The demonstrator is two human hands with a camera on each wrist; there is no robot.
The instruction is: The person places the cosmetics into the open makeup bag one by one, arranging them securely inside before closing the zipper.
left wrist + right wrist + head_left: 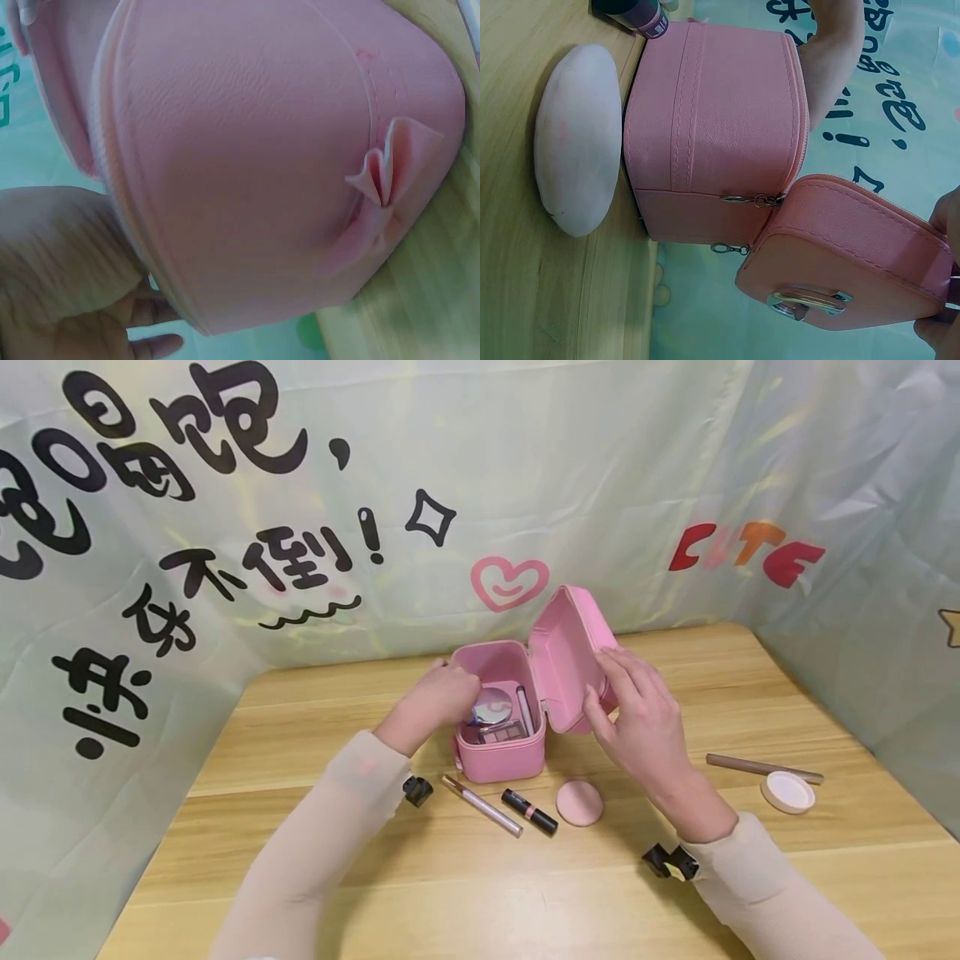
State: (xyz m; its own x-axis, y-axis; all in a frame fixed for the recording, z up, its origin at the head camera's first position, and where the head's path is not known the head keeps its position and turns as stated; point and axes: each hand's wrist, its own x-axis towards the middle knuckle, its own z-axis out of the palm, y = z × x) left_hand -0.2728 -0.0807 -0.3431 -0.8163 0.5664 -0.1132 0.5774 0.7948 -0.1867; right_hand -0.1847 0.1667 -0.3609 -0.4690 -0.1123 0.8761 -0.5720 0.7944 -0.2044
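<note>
1. Pink case [501, 764], upright on the wood-grain table [585, 893], roughly mid-view. Clock below is centred on it, head view, 12 = far side.
2. Lid [564, 652] swung open to 2 o'clock, joined to the case at the side.
3. Right hand [643, 718] at 3 o'clock: part-closed across the lid edge, fingers far side, thumb near side. Has hold of the lid.
4. Left hand [446, 693] at 10 o'clock: bent over the case rim, fingers partly hidden. Can't tell how far closed, or if it holds anything.
5. Inside: round disc [493, 705], palette [502, 732] at its 6, slim tube [525, 710] at its 3.
6. Outside: pen [487, 810] at 6, black tube [529, 812] between 5 and 6, round puff [580, 802] between 4 and 5.
7. Farther out, between 3 and 4: brown stick [738, 765], white round dish [787, 792] overlapping it.
</note>
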